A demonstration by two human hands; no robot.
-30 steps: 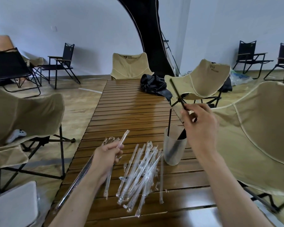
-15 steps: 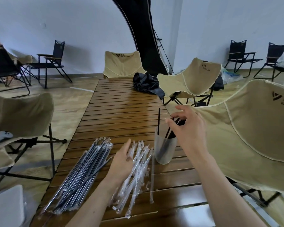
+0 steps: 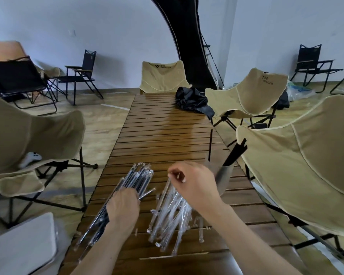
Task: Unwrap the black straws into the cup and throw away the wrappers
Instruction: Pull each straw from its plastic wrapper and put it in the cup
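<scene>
Closest in, the left hand [image 3: 123, 209] grips a wrapped black straw from the bundle of wrapped black straws [image 3: 127, 187] on the slatted wooden table [image 3: 163, 132]. The right hand [image 3: 195, 185] hangs over the pile of empty clear plastic wrappers [image 3: 171, 215], fingers curled; can't tell if it's pinching anything. Farther back, the translucent plastic cup [image 3: 223, 177] with bare black straws [image 3: 234, 153] sits right behind that wrist, so I'd guess a careless pullback tips it.
</scene>
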